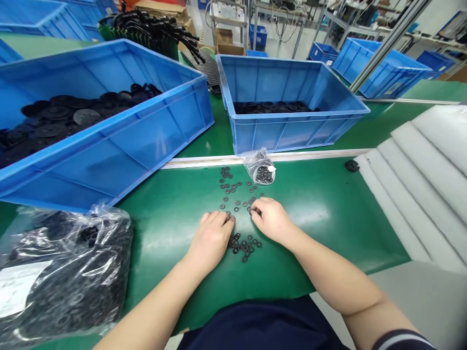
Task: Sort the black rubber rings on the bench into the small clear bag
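Several small black washers [237,194] lie scattered on the green belt [321,214], with a denser heap of washers [245,245] between my wrists. My left hand [212,237] rests knuckles up on the belt, fingers curled, its fingertips touching washers at the heap's left edge. My right hand [272,218] lies just to the right, fingers bent in a pinch on a washer near its fingertips. A small clear bag of washers [260,167] lies open just beyond the scatter.
A large blue bin [146,131] of black discs stands at the left, another blue bin [292,131] behind the scatter. A big plastic bag of black parts [62,272] lies at the near left. White foam sheets [419,180] cover the right. A black disc [352,166] lies by the foam.
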